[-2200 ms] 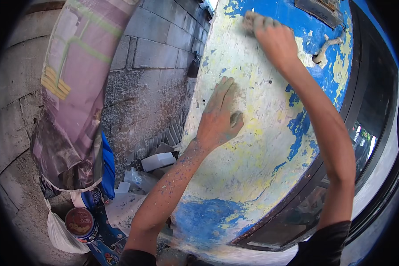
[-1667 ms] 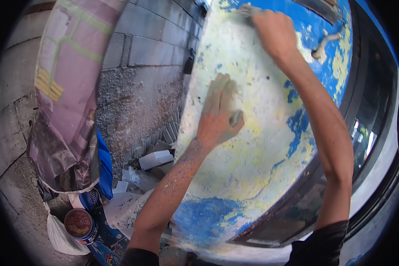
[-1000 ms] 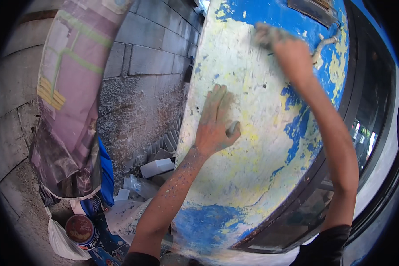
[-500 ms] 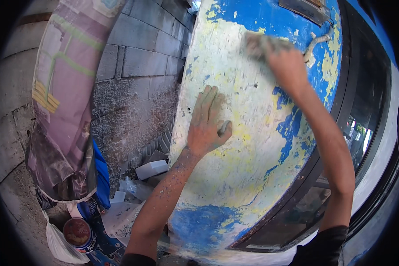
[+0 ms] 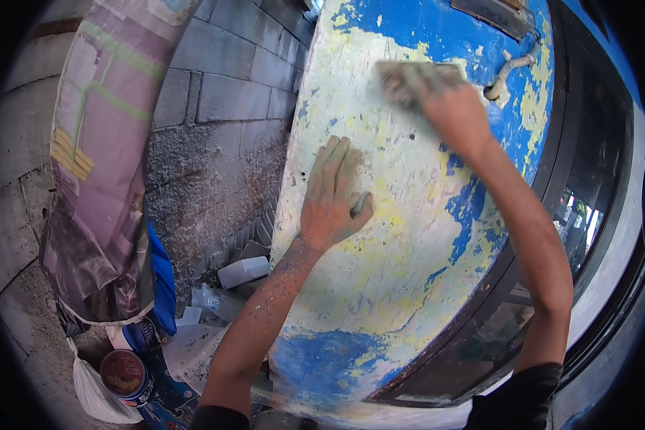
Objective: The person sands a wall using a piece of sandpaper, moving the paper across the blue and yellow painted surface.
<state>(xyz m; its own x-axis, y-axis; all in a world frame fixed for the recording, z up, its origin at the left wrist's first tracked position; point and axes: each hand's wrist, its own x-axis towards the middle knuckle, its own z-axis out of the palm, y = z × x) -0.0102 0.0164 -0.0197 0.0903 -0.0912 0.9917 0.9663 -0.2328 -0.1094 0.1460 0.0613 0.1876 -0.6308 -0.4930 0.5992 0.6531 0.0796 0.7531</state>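
Note:
In front of me is a wall panel (image 5: 365, 244) with worn paint: whitish and yellow patches over most of it, blue at the top, the right side and the bottom. My left hand (image 5: 332, 201) lies against its left part, fingers stretched out and dusty, holding nothing. Higher up and to the right, my right hand (image 5: 455, 107) grips a flat brown-grey pad (image 5: 398, 80) against the surface, just below the blue paint. Motion blurs the pad and the fingertips, so its exact kind cannot be made out.
A bent pipe stub (image 5: 512, 72) sticks out right of my right hand, below a box (image 5: 494, 14). A dark window frame (image 5: 545, 165) borders the panel. Left are a block wall (image 5: 226, 100), a hanging purplish sheet (image 5: 115, 143), a round tub (image 5: 124, 373) and a white bag (image 5: 97, 394).
My right hand and the pad have shifted slightly left and down across the panel. My left hand remains pressed flat at almost the same spot.

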